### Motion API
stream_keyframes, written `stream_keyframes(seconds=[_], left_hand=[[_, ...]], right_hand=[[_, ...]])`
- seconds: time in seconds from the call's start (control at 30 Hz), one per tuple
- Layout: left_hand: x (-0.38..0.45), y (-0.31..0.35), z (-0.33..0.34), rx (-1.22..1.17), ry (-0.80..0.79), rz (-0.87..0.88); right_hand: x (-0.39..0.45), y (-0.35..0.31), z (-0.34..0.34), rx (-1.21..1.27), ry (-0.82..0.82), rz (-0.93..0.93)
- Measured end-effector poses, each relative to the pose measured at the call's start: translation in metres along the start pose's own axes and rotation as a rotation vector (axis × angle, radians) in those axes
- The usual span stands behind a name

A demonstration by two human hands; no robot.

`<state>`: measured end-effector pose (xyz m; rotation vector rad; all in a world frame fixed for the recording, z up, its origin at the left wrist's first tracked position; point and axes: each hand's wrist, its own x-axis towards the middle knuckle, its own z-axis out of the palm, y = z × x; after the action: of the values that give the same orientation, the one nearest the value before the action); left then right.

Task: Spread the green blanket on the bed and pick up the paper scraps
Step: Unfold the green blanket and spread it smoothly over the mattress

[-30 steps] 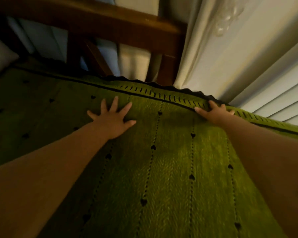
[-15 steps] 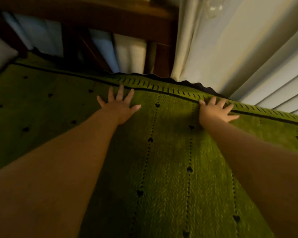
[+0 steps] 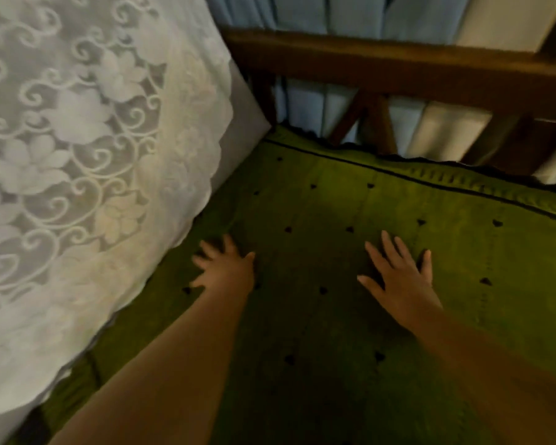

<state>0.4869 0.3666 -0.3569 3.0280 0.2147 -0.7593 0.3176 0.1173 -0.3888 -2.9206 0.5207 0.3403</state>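
Note:
The green blanket (image 3: 463,239), knitted with small dark heart-shaped holes and a dark line near its far border, lies flat over the bed. My left hand (image 3: 225,269) rests palm down on it with fingers spread, close to the lace-covered pillow. About a hand's width to the right, my right hand (image 3: 398,277) also lies flat on the blanket, fingers apart. Neither hand holds anything. No paper scraps are in view.
A large pillow under a white lace cover (image 3: 77,162) fills the left side and overlaps the blanket's left edge. A dark wooden bed rail (image 3: 398,69) runs along the far side, with pale blue and cream curtains (image 3: 328,14) behind it.
Both hands have slid left across the blanket, away from its far-right border toward the pillow. The view has swung left, so the pillow now fills the left side.

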Motion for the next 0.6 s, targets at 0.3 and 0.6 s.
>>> stream_keyframes(seconds=[0.3, 0.6], left_hand=[[0.06, -0.052, 0.015, 0.163, 0.202, 0.64], [0.108, -0.104, 0.008, -0.183, 0.265, 0.295]], right_hand=[[0.052, -0.077, 0.002, 0.018, 0.063, 0.38], [0.145, -0.203, -0.008, -0.013, 0.053, 0.269]])
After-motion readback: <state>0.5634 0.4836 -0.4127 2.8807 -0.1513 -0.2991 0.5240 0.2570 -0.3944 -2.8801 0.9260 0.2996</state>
